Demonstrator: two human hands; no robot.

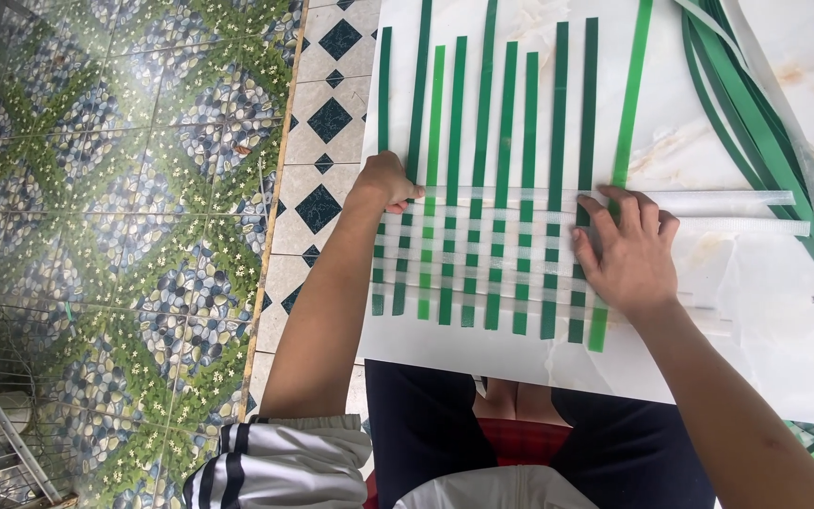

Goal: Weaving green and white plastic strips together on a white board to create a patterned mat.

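Left grip: the left hand [390, 181] is curled at the left edge of the weave [487, 269], thumb and fingers closed together on the end of the top clear strip [614, 199].
Right grip: the right hand [626, 247] is laid flat with fingers spread apart and pressed on the right edge of the weave; nothing is clasped in it.
Weave look: about a dozen green strips [506, 123], some dark and some lighter, are crossed over and under by several translucent clear strips, so that a chequered band is formed.
Weave axis: the green strips are run lengthwise away from the person, nearly parallel and slightly fanned; their far ends are left loose and uneven. The clear strips are laid crosswise, left to right, with two long tails reaching out past the right hand.
Weave place: it is set on a white marbled board [765, 320] that is rested over the person's lap, towards the board's left half.
Spare strips: a loose bundle [756, 104] of green and clear strips is lain at the board's upper right, well apart from the left hand.
Surroundings: a patterned tile floor [143, 188] is seen to the left of the board.
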